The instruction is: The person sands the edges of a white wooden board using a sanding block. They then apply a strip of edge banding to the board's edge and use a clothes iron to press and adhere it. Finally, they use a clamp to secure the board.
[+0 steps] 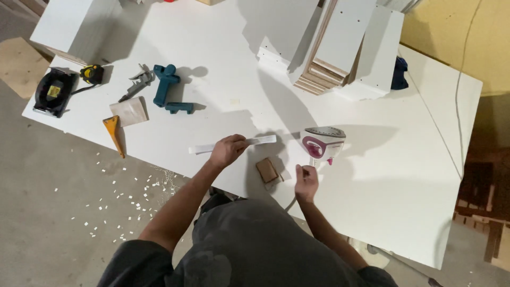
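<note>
My left hand (228, 150) grips a long thin white strip (262, 140) and holds it flat over the white table (393, 175). My right hand (306, 180) hovers near the table's front edge with its fingers curled, close to a small wooden block (266, 170); whether it pinches anything I cannot tell. A white and pink clothes iron (322, 143) stands upright just beyond my right hand, with its cord running down past the table edge.
A blue clamp (167, 85), a metal tool (138, 83), a sanding block (129, 111), an orange-handled scraper (113, 132), a tape measure (92, 74) and a black power tool (53, 91) lie at the left. Stacked white panels (340, 45) stand at the back. White chips litter the floor.
</note>
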